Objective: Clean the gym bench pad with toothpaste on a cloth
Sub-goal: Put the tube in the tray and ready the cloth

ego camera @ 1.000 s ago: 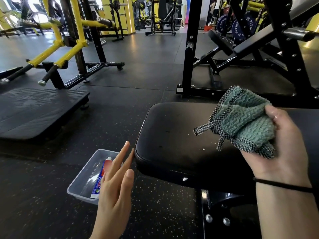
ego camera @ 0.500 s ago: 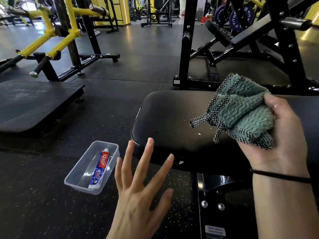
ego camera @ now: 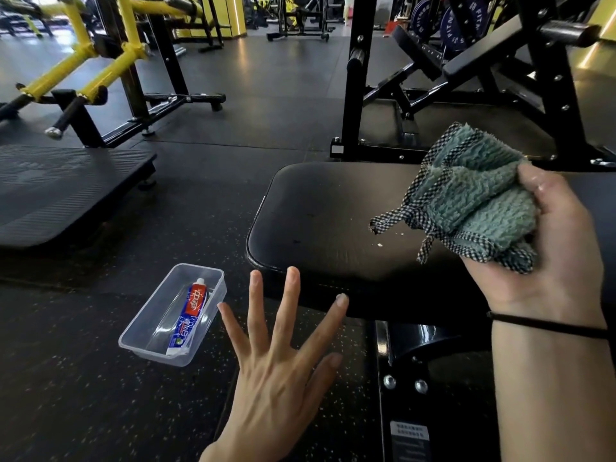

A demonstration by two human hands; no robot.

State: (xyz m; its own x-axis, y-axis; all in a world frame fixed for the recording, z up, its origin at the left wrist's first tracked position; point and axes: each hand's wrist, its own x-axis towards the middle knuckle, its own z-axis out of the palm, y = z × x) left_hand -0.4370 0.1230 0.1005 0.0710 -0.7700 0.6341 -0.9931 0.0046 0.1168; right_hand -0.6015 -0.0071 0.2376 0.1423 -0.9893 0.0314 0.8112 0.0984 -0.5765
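Note:
The black gym bench pad (ego camera: 326, 221) fills the middle right, with a few pale crumbs on its surface. My right hand (ego camera: 553, 261) hovers over the pad's right part, palm up, gripping a bunched green cloth (ego camera: 473, 198) with a checked border. My left hand (ego camera: 283, 361) is spread flat with straight fingers in front of the pad's near-left corner, holding nothing. A red and blue toothpaste tube (ego camera: 190, 315) lies in a clear plastic tray (ego camera: 140, 341) on the floor, just left of my left hand.
The bench's black steel post (ego camera: 406, 378) stands under the pad. A dark ribbed platform (ego camera: 60, 191) lies on the floor at the left. Yellow and black machine frames (ego camera: 110, 71) and a black rack (ego camera: 500, 78) stand behind on the rubber floor.
My left hand has swung right, away from the tray, and spread its fingers near the pad's corner. The toothpaste tube is now uncovered. My right hand still holds the cloth.

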